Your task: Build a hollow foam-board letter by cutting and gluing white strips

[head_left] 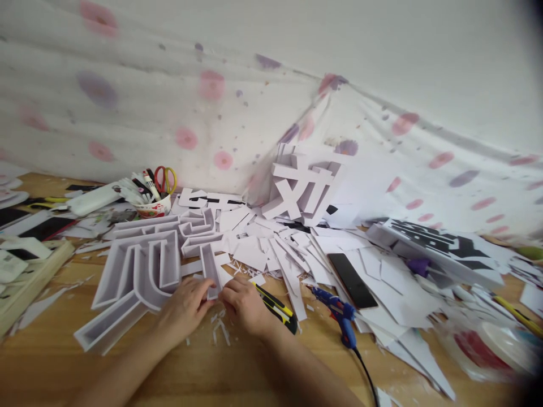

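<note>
A hollow white foam-board letter lies with its open side up on the wooden table, its strips standing as walls. At the near end of its narrow trough-shaped part, my left hand pinches the left side with thumb and fingers. My right hand is closed at the right side of that same end, its fingertips curled and partly hidden. Close by my right hand lies a yellow-and-black utility knife. Small white slivers are scattered below my fingers.
A blue glue gun with a cord and a black phone lie to the right among paper scraps. Finished-looking white letters lean at the back. A cup holds pens and scissors. Clear tape rolls sit far right.
</note>
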Available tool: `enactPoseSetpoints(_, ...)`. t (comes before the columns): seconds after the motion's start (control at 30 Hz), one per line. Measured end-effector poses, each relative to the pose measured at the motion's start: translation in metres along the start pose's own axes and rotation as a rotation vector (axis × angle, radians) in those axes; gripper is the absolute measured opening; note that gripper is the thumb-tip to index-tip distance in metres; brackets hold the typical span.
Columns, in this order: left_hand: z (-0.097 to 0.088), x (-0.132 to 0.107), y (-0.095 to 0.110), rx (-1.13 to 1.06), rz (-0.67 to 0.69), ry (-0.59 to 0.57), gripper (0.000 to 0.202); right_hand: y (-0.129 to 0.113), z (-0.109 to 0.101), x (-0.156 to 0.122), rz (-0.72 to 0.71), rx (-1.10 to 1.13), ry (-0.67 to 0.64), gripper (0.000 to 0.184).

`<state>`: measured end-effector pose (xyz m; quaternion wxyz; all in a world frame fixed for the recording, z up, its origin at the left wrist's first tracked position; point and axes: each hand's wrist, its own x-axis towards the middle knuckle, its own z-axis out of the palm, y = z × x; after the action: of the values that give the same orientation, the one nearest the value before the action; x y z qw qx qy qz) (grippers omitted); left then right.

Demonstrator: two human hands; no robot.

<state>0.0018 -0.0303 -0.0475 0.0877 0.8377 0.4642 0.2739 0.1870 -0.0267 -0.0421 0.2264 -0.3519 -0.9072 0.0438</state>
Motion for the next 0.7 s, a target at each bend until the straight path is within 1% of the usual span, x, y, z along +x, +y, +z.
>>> enactPoseSetpoints(0.1,-0.001,0.002,0.002,-0.017,-0.026,0.005,0.024,0.0,0.001,0.0,0.006,-0.021,0.008,0.013)
enactPoseSetpoints(0.2,-0.006,0.005,0.003,-0.041,-0.069,-0.015,0.028,-0.001,-0.002,-0.003,0.032,0.032,0.038,0.011)
enactPoseSetpoints(0.27,-0.01,0.005,0.002,-0.057,-0.072,-0.038,0.033,-0.003,-0.005,-0.006,0.083,0.114,0.086,0.011)
enactPoseSetpoints(0.33,-0.014,0.005,0.0,-0.065,-0.058,-0.067,0.037,-0.004,-0.007,-0.009,0.147,0.202,0.132,0.014)
enactPoseSetpoints(0.43,-0.017,0.004,-0.003,-0.057,-0.048,-0.114,0.039,-0.003,-0.009,-0.011,0.222,0.272,0.156,0.014)
enactPoseSetpoints(0.5,-0.017,0.003,-0.003,-0.045,-0.055,-0.131,0.037,-0.001,-0.01,-0.01,0.284,0.274,0.138,0.014)
enactPoseSetpoints(0.6,-0.018,0.004,-0.001,-0.027,-0.048,-0.126,0.031,0.002,-0.011,-0.005,0.353,0.217,0.047,0.013)
enactPoseSetpoints(0.7,-0.021,0.007,0.003,-0.013,-0.007,-0.102,0.022,0.002,-0.014,0.001,0.309,0.13,-0.044,0.011)
